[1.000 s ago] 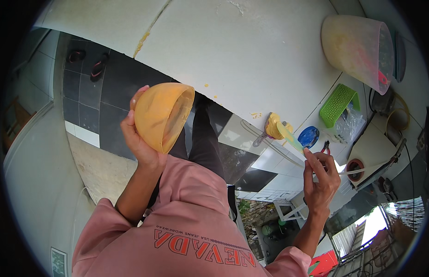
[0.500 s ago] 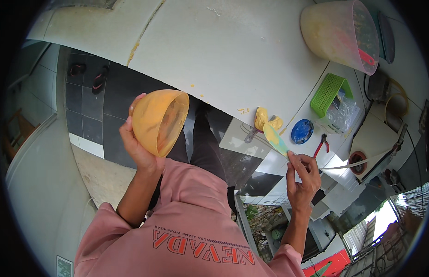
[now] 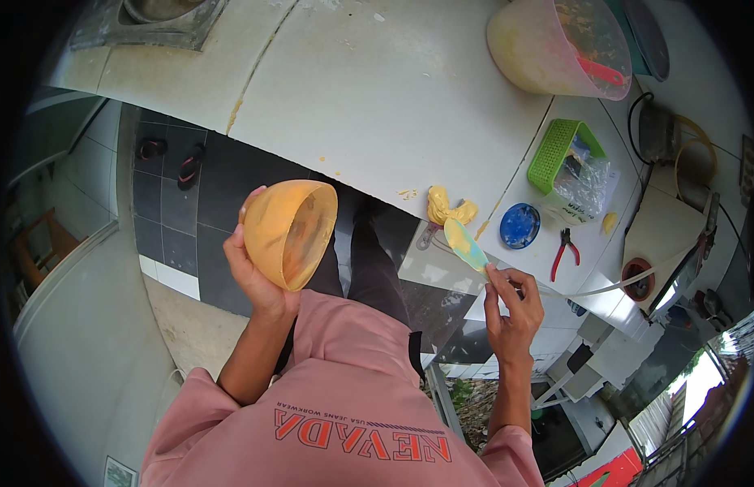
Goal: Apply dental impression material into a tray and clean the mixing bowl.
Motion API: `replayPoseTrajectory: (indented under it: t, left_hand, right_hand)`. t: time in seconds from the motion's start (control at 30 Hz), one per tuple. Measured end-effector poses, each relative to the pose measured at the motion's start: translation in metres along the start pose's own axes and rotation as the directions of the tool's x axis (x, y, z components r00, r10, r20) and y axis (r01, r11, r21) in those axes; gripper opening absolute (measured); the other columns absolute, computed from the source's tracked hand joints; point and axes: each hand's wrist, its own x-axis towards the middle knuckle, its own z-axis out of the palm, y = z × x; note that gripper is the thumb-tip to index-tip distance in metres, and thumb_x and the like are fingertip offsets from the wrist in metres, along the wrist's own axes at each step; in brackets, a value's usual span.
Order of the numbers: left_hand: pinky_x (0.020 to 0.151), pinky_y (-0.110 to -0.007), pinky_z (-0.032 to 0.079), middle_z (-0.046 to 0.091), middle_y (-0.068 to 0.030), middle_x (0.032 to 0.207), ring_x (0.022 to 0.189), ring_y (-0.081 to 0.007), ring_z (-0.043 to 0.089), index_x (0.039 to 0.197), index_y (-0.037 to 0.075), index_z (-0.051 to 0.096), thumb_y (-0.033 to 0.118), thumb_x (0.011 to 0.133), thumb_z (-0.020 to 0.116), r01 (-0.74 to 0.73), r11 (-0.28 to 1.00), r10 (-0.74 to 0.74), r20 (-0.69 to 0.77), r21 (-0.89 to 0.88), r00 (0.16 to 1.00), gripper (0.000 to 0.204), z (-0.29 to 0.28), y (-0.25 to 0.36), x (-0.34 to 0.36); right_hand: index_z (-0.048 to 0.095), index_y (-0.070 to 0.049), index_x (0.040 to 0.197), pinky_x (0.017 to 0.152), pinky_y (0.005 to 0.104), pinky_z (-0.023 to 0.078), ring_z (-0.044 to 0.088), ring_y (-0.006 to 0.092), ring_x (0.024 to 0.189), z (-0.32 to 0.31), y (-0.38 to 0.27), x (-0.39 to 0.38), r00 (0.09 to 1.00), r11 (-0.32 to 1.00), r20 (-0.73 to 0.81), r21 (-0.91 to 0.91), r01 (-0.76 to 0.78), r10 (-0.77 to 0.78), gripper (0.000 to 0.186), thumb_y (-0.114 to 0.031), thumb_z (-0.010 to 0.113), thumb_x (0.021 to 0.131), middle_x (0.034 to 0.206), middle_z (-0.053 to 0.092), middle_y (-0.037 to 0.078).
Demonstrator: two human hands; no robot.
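Note:
My left hand [image 3: 262, 280] is wrapped round the outside of a yellow-orange bowl [image 3: 281, 226], tipped on its side with its mouth facing right. Brownish smears show on the inner wall. Pinched in the fingers of my right hand [image 3: 515, 318] is a pale green spatula [image 3: 468, 246], its blade streaked with yellow paste. The blade's tip is close to a lump of yellow paste [image 3: 440, 204] at the counter's edge; I cannot tell if they touch. Under the lump, a scraper with a greyish handle [image 3: 426, 238] sticks out past the edge.
A white tiled counter [image 3: 377, 105] spans the far side, with yellow specks near its edge. Right of the paste are a blue lid [image 3: 519, 226], red-handled pliers [image 3: 564, 253] and a green basket [image 3: 551, 158] holding plastic bags. A large translucent tub [image 3: 523, 53] stands behind. Sandals [image 3: 190, 166] lie on the floor.
The whole view has turned slightly, so the counter things appear further left. Both hands keep the same hold on the bowl and spatula, with little other movement.

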Motion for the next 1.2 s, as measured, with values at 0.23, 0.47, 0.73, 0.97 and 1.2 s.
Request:
replayPoseTrajectory:
  t: [0.23,0.47,0.73,0.97,1.2]
  left_hand:
    - [0.100,-0.039,0.043,0.055,-0.0103,0.121,0.116,-0.0232,0.052,0.128,0.004,0.049,0.035,0.092,0.033,0.004,1.000,-0.004,0.002,-0.003,1.000,0.051,0.005,-0.005,-0.011]
    - [0.099,-0.039,0.044,0.056,-0.0103,0.121,0.115,-0.0238,0.053,0.128,0.004,0.049,0.036,0.091,0.033,-0.009,1.000,0.009,0.008,0.021,1.000,0.051,0.009,-0.008,-0.018]
    - [0.093,-0.039,0.049,0.059,-0.0073,0.116,0.108,-0.0216,0.057,0.117,0.007,0.056,0.036,0.093,0.038,0.013,1.000,-0.013,-0.017,-0.011,1.000,0.042,0.005,-0.009,-0.021]
    - [0.090,-0.038,0.050,0.061,-0.0069,0.111,0.104,-0.0216,0.059,0.110,0.007,0.059,0.036,0.092,0.041,0.036,0.999,-0.037,-0.052,-0.025,0.998,0.038,0.006,-0.009,-0.023]
    - [0.089,-0.038,0.051,0.061,-0.0064,0.110,0.103,-0.0211,0.059,0.108,0.007,0.059,0.035,0.092,0.041,0.039,0.999,-0.040,-0.055,-0.020,0.998,0.037,0.004,-0.011,-0.027]
  right_hand:
    - [0.071,-0.012,0.111,0.064,0.0314,0.050,0.061,0.0219,0.074,0.012,0.001,0.011,1.000,0.998,0.011,0.065,0.012,-0.012,0.041,0.004,0.070,0.073,0.090,0.063,0.011]
    - [0.070,-0.012,0.112,0.064,0.0323,0.050,0.061,0.0222,0.075,0.011,0.011,0.004,0.999,0.995,-0.027,0.093,0.034,-0.032,0.044,0.003,0.071,0.071,0.091,0.062,0.010]
    - [0.070,-0.012,0.111,0.064,0.0322,0.050,0.061,0.0223,0.076,0.010,0.018,-0.007,0.999,0.994,-0.001,0.101,0.034,-0.034,0.042,0.002,0.071,0.072,0.091,0.062,0.010]
    - [0.070,-0.012,0.112,0.064,0.0324,0.050,0.061,0.0220,0.076,0.013,0.017,-0.002,1.000,0.992,0.005,0.126,0.022,-0.023,0.042,0.003,0.070,0.072,0.090,0.062,0.010]
    - [0.070,-0.010,0.110,0.063,0.0324,0.049,0.061,0.0218,0.075,0.013,0.023,-0.004,0.999,0.982,-0.038,0.187,-0.003,0.010,0.038,0.003,0.069,0.074,0.089,0.062,0.010]
